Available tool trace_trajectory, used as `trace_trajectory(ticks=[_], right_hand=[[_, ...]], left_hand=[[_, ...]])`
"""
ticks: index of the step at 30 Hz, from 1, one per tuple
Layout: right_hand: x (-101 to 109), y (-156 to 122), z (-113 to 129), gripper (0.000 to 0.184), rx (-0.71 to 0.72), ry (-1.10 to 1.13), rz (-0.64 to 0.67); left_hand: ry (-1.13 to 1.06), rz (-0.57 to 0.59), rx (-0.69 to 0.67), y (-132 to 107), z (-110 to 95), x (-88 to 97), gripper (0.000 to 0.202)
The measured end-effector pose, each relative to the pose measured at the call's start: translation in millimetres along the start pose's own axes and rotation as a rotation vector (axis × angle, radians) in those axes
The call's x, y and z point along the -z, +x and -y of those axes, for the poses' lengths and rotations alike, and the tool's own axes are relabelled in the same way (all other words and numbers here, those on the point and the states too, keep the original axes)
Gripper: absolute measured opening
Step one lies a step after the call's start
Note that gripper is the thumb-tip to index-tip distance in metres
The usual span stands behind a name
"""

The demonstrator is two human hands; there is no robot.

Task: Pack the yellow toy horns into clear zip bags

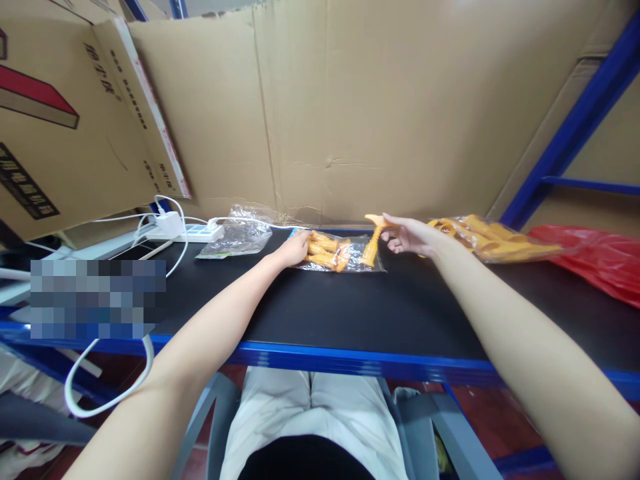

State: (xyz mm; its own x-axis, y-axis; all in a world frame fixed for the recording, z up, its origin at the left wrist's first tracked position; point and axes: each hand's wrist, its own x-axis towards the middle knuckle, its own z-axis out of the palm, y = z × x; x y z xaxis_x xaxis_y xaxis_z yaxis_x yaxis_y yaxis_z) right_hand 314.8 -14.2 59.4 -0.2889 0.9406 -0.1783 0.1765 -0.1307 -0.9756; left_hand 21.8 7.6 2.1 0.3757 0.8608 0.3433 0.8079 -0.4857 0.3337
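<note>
My left hand (295, 249) is closed on the left end of a clear plastic bag (357, 255) that lies on the black tabletop. Several orange-yellow plastic pieces (327, 251) show through the bag near my fingers. To the right, my right hand (406, 235) pinches the flared top of a single orange plastic piece (371, 251). That piece stands tilted at the bag's right end, with a narrow ribbed middle and a wider foot. Whether its foot touches the bag, I cannot tell.
A second bag of flat yellow-orange pieces (493, 240) lies to the right, beside a red plastic bag (595, 257). A crumpled clear bag (237, 233) and a white power strip (193, 233) with cables are at the left. Cardboard (350, 113) walls the back.
</note>
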Motion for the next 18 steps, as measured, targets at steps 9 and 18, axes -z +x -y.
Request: trace_trajectory(ticks=[9, 18], right_hand=[[23.2, 3.3, -14.7, 0.034, -0.194, -0.216, 0.075], [4.9, 7.0, -6.6, 0.026, -0.124, 0.054, 0.119]], left_hand=[[0.018, 0.000, -0.006, 0.4, -1.9, 0.9, 0.041], [-0.134, 0.002, 0.216, -5.1, -16.0, 8.3, 0.039]])
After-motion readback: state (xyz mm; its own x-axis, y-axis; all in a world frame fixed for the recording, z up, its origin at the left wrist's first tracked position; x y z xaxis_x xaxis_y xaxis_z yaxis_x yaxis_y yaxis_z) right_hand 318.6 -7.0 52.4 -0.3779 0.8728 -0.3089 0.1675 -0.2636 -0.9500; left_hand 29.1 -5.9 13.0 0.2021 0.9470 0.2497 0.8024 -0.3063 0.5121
